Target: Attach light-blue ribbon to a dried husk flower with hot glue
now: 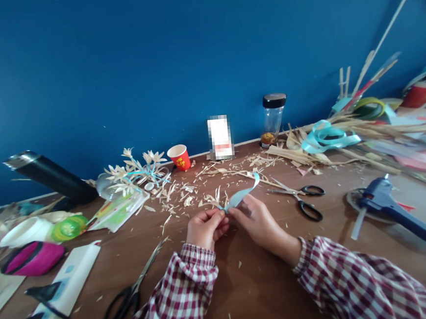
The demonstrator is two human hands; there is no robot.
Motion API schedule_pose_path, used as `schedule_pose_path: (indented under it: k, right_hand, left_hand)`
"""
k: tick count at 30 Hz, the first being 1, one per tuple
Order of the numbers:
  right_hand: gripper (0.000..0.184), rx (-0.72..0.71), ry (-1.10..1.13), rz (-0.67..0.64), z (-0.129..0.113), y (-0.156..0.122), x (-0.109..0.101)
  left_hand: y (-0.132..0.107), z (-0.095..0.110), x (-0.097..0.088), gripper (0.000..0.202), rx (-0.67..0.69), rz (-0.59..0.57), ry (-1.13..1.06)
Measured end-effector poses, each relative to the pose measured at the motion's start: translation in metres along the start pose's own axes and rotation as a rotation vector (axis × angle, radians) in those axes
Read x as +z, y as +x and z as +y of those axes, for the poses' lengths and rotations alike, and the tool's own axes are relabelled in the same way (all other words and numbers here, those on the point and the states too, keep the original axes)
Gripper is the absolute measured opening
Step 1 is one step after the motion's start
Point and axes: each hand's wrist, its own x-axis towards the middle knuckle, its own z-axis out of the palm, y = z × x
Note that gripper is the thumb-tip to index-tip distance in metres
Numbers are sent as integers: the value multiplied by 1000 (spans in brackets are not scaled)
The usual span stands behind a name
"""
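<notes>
In the head view, the left hand [205, 227] has its fingers pinched together around the base of a small pale flower [217, 197], its petals pointing toward twelve o'clock. The right hand [254, 221] grips a light blue ribbon [242, 194] between thumb and fingers; its lower end meets the flower's base, and its free tail curls up toward one o'clock. Both hands nearly touch, above the middle of the brown surface [260, 288].

From them, scissors [300, 198] lie open at three o'clock, with a blue glue gun [397, 209] farther out. Other scissors [132, 288] lie at eight, a flower bunch [138, 172] at ten, a red cup [180, 158] at eleven and a black-lidded jar [273, 119] at one.
</notes>
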Motion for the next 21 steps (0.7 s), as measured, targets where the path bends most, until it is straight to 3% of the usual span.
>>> schedule_pose_path:
  k: [21]
  right_hand:
    - [11,84,60,-57,9,-1,4]
  left_hand:
    - [3,-6,1,23,45,-22,59]
